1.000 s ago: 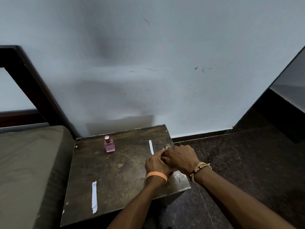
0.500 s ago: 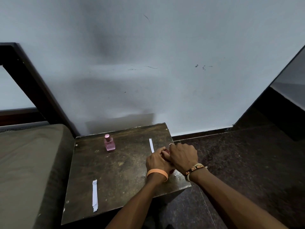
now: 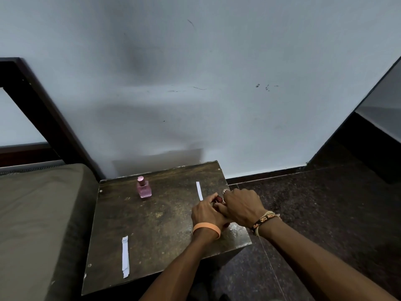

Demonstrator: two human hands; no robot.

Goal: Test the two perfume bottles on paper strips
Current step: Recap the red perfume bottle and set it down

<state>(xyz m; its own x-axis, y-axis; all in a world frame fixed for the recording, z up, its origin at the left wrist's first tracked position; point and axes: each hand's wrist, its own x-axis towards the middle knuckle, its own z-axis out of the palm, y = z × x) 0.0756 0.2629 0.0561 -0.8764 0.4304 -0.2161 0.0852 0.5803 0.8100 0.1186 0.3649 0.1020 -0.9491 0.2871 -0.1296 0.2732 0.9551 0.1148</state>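
Prob. bedroom: mattress [image 3: 39, 213], bed frame [image 3: 43, 109], bedside table [image 3: 152, 224].

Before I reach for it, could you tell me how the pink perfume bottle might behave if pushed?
The pink perfume bottle stands upright, taller than wide, with a tall cap: a push high up may tip it. It looks like clear glass, so likely smooth, hard and breakable.

On the table [image 3: 152, 227], one bottle [image 3: 143, 189] stands at the back left and a paper strip [image 3: 125, 256] lies at the front left. At the back right lies a second strip [image 3: 199, 190], just behind the left hand [image 3: 206, 215] and the right hand [image 3: 244, 207], which hold the second bottle [image 3: 219, 199] between them.
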